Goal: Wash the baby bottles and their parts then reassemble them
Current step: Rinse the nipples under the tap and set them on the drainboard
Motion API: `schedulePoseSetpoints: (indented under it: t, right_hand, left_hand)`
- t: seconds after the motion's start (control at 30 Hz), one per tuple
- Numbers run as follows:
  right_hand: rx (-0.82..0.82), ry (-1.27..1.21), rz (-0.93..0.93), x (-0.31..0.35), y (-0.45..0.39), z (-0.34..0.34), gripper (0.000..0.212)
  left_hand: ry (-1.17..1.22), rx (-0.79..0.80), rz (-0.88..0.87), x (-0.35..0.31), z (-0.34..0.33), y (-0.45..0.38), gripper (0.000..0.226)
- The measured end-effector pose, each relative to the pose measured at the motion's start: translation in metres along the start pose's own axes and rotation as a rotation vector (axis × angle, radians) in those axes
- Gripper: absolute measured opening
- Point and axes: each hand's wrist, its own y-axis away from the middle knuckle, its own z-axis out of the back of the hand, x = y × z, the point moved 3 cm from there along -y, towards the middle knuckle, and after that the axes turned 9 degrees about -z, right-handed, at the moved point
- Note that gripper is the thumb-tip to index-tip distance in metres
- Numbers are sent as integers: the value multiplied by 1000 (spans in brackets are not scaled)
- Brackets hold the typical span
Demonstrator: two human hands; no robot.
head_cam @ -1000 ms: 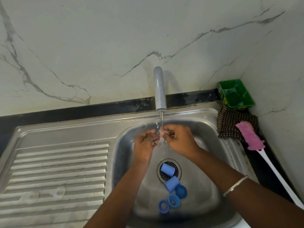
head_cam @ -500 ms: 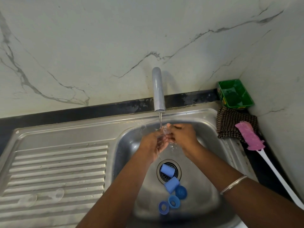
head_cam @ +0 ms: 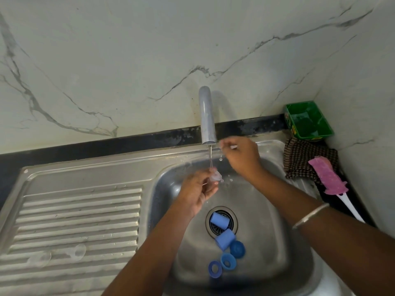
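Observation:
My left hand (head_cam: 197, 190) pinches a clear silicone nipple (head_cam: 215, 177) under the thin stream from the tap (head_cam: 207, 116). My right hand (head_cam: 240, 155) is raised beside the spout, wet and dripping, with nothing seen in its blurred fingers. In the sink basin (head_cam: 269, 210), two light blue caps (head_cam: 219, 220) (head_cam: 225, 239) lie on and by the drain. Three darker blue collar rings (head_cam: 237, 249) (head_cam: 228, 261) (head_cam: 214, 269) lie in front of them. Two more clear nipples (head_cam: 78, 252) (head_cam: 40, 258) rest on the drainboard.
The ribbed steel drainboard (head_cam: 74, 210) spreads to the left of the basin. At the right corner stand a green tub (head_cam: 307, 120), a checked cloth (head_cam: 303, 157) and a pink bottle brush with a white handle (head_cam: 327, 176). Marble walls close the back and right.
Both hands were together rubbing the nipple under the water. Now my right hand has lifted away up to the right of the spout, and my left hand alone holds the nipple.

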Motion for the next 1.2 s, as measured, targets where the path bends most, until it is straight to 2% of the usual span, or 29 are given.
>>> schedulePoseSetpoints:
  t: [0.1, 0.17, 0.23, 0.3, 0.4, 0.5, 0.63, 0.73, 0.83, 0.9, 1.03, 1.13, 1.2]
  right_hand:
    - [24, 74, 95, 27, -13, 6, 38]
    - [107, 169, 169, 42, -17, 3, 44]
    - [185, 312, 182, 55, -17, -2, 27]
    - [184, 450, 155, 66, -16, -4, 12]
    - [148, 523, 127, 78, -12, -4, 21]
    - [131, 488, 90, 78, -15, -6, 26]
    - [79, 365, 25, 73, -16, -5, 20]
    - [55, 200, -31, 64, -11, -3, 27]
    - [74, 7, -123, 44, -4, -3, 45]
    - [102, -66, -208, 22, 9, -2, 42]
    - [140, 133, -254, -27, 48, 11, 32]
    - [134, 236, -346, -60, 78, 28, 28]
    - [55, 275, -350, -73, 92, 42, 27]
  left_hand:
    - [124, -11, -46, -5, -9, 0, 20]
    - [87, -32, -92, -7, -12, -4, 19]
    - [-112, -19, -131, -5, -15, -3, 11]
    - [-257, 8, -216, -2, -16, -4, 8]
    - [-485, 19, -371, 0, -8, -8, 16]
    - [-883, 89, -517, 0, -4, -5, 26]
    - [-1244, 100, -629, 0, -1, 4, 33]
    - [-1438, 88, -653, 0, 2, 11, 46]
    - [-1614, 116, -643, 4, 1, 15, 52]
    - [-1772, 155, -612, 9, -3, 20, 44]
    - [-2022, 218, -436, 25, -6, 30, 33]
    - [-1947, 203, -248, 36, -3, 32, 18]
    - [-1755, 227, -164, 44, -8, 34, 23]
